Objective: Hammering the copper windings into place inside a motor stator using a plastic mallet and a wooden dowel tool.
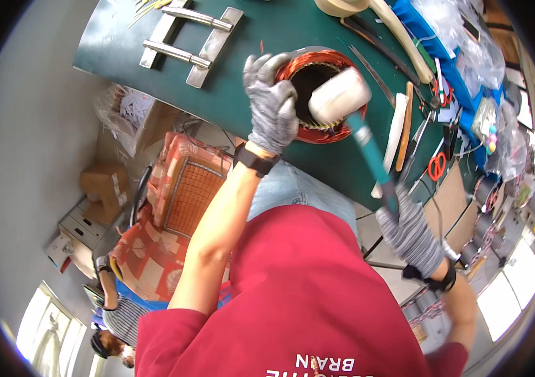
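A motor stator (350, 63) with copper windings rests on the green table, its round opening facing up. My left hand (271, 100), in a grey glove, is closed against the stator's left rim. In my gloved right hand (409, 232) is a mallet with a teal and black handle. The white mallet head (341, 96) is slightly blurred and sits over the right part of the stator's opening. It hides part of the windings; whether it touches them I cannot tell.
On the green table (116, 44) a metal frame with two rods (191, 41) lies at the far left. Strips, blades and orange-handled scissors (437, 166) lie to the right, beside a blue tray (427, 31) with plastic bags. A patterned chair (160, 251) stands left; another person (123, 323) is behind it.
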`<state>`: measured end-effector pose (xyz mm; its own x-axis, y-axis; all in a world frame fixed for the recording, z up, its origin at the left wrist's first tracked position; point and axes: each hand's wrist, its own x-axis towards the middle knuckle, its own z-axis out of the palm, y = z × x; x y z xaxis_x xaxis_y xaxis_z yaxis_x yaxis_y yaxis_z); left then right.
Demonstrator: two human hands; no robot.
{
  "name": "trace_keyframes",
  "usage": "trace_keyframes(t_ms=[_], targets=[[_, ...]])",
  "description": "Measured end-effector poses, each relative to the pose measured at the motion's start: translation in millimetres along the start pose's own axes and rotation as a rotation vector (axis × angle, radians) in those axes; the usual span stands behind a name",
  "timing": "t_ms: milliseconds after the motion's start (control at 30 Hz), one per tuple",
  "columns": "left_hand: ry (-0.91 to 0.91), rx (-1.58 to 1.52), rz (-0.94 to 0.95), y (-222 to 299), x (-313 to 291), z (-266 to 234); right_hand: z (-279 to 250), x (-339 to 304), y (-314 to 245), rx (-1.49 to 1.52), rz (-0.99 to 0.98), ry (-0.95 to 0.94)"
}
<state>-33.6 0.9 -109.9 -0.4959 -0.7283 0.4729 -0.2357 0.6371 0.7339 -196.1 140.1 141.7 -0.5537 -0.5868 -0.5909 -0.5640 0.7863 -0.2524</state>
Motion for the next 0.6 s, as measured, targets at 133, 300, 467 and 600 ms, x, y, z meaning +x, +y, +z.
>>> trace_keyframes(t_ms=[133,300,467,600], targets=[[0.099,0.135,-0.025,0.6,-5.8,-21.1,-45.4,25.7,56.5,-0.247,-0.337,0.102],[0.026,0.011,0.015,10.5,-9.5,-6.6,-46.0,26.5,174.8,-0.069,-0.21,0.568],[-0.068,-0.004,0.132,-9.1,8.9,-12.7,86.3,-7.8,117.0,-0.252,-0.529,-0.159],[-0.005,0.052,0.02,-2.9,-7.7,-20.9,-65.1,20.4,88.0,-0.176,-0.287,0.133]])
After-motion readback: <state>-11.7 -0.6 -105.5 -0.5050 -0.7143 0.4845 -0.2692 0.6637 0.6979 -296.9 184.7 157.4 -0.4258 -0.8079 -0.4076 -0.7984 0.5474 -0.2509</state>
